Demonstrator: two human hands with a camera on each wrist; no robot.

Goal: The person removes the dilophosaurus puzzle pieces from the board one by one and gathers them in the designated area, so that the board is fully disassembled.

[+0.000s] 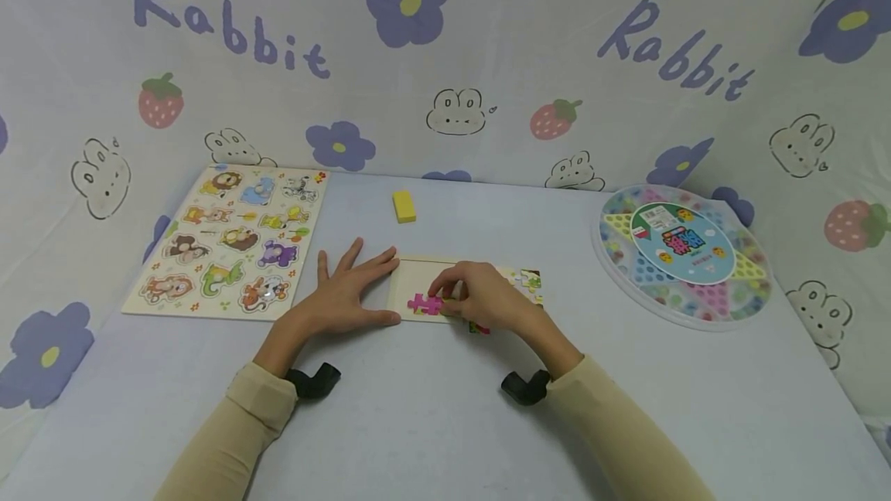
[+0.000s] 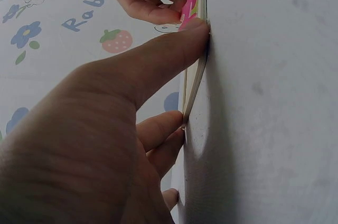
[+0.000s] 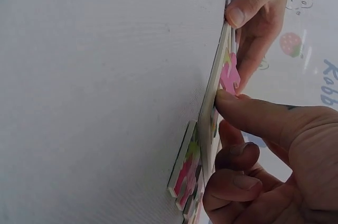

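A shallow wooden puzzle tray (image 1: pixel 411 277) lies flat in the middle of the table. My left hand (image 1: pixel 348 288) spreads its fingers at the tray's left end, the thumb on the near edge and a fingertip at the far corner. With curled fingers, my right hand (image 1: pixel 483 296) pinches a pink puzzle piece (image 1: pixel 425 304) low over the tray; in the right wrist view the pink piece (image 3: pixel 229 76) shows just past the thumb tip. Other colourful puzzle pieces (image 1: pixel 530 280) lie at the tray's right side, partly behind the right hand. One loose piece (image 3: pixel 185 174) sits against the near edge.
An animal puzzle board (image 1: pixel 237 246) lies at the left. Behind the tray is a yellow block (image 1: pixel 404 206). A round game board in clear packaging (image 1: pixel 682 253) rests at the back right, near a patterned cloth backdrop (image 1: pixel 487 45). Black wrist devices (image 1: pixel 525 387) sit under both wrists.
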